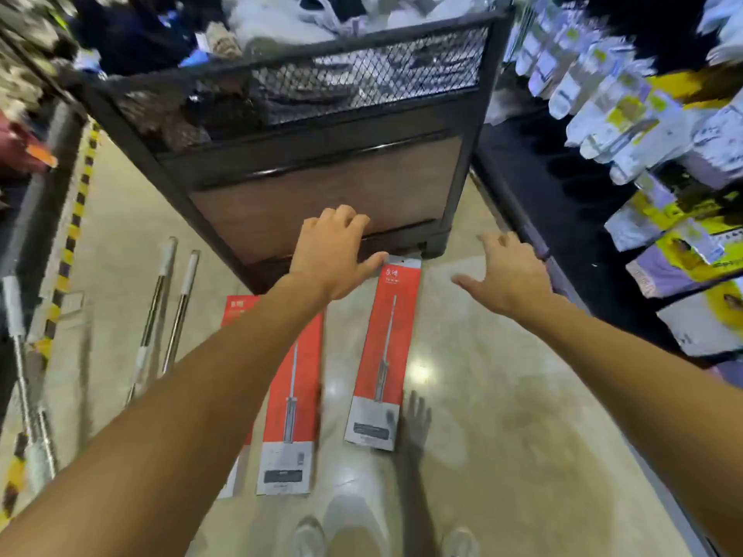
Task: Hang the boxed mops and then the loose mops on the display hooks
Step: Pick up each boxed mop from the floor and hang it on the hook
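Note:
Red and grey boxed mops lie flat on the shiny floor: one [384, 351] in the middle, another [293, 408] to its left with a third partly under my left arm. My left hand [333, 255] hovers with spread fingers just above the top end of the middle box, holding nothing. My right hand [508, 275] is stretched out to the right of that box, fingers straight, holding nothing. Loose mop poles [169, 315] with white grips lie on the floor at the left.
A black mesh bin [305, 154] full of goods stands straight ahead, close to the box tops. Shelves with hanging packaged goods [643, 126] line the right side. A yellow-black striped line [68, 251] runs along the left shelf base. My shoes [382, 540] show at the bottom.

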